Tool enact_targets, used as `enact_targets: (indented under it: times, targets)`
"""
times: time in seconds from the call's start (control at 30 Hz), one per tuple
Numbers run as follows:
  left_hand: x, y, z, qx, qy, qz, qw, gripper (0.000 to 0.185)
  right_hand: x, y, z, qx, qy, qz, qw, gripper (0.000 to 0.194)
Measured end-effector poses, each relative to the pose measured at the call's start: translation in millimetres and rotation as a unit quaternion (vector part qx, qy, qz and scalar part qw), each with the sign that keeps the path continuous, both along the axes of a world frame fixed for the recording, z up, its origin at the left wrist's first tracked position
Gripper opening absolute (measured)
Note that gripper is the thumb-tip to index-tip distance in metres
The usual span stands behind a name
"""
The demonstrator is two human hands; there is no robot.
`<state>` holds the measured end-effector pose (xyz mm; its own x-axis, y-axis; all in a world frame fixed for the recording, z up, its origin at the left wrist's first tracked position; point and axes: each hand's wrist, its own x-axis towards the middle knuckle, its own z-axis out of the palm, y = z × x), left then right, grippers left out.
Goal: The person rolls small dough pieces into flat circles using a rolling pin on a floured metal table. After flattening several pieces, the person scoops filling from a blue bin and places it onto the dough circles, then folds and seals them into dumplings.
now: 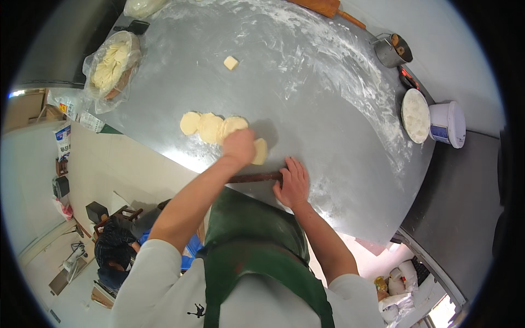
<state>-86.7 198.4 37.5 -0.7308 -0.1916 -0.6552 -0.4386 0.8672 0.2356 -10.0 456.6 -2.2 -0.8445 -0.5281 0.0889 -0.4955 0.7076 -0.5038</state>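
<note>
My left hand is curled at the right end of a row of flat, round dough wrappers. Three overlap: a left one, a middle one and a right one partly covered by my hand. Another dough round shows just right of my fist; my fingertips are hidden, so I cannot tell whether they grip it. My right hand lies over one end of a thin dark rolling pin, thumb and fingers to either side. A small dough lump sits farther back.
Flour streaks the grey worktop. At left stands a plastic-lined container of dough. Along the right edge are a large wooden rolling pin, a metal mug, a dish of flour and a plastic bucket. Another person is bent over at lower left.
</note>
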Motion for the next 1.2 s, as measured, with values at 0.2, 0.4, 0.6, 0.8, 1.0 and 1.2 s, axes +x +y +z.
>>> enact_targets:
  times: [0.2, 0.4, 0.6, 0.8, 1.0, 1.2]
  targets:
    - [-117, -96, 9, -0.131, 0.393, -0.009, 0.91, 0.037, 1, 0, -2, -0.004, 0.01, -0.015, 1.0, 0.035]
    - [-96, -32, -13, 0.061, 0.396, -0.083, 0.913, 0.029, 0, -1, -3, -0.015, 0.026, -0.015, 0.999, 0.037]
    - [43, 52, -11, 0.19, 0.335, -0.17, 0.907, 0.063, -1, 2, 6, -0.015, 0.001, -0.007, 1.0, 0.044]
    - [25, 89, -38, 0.039, 0.348, -0.083, 0.933, 0.095, 3, 17, 7, -0.023, -0.063, 0.003, 0.998, 0.047]
    - [14, 121, -44, -0.035, 0.276, -0.059, 0.959, 0.097, 17, 31, 15, -0.052, 0.012, -0.065, 0.996, 0.046]
    - [35, 88, -14, 0.119, 0.362, 0.002, 0.924, 0.095, -10, 22, 12, -0.005, -0.059, -0.02, 0.998, 0.048]
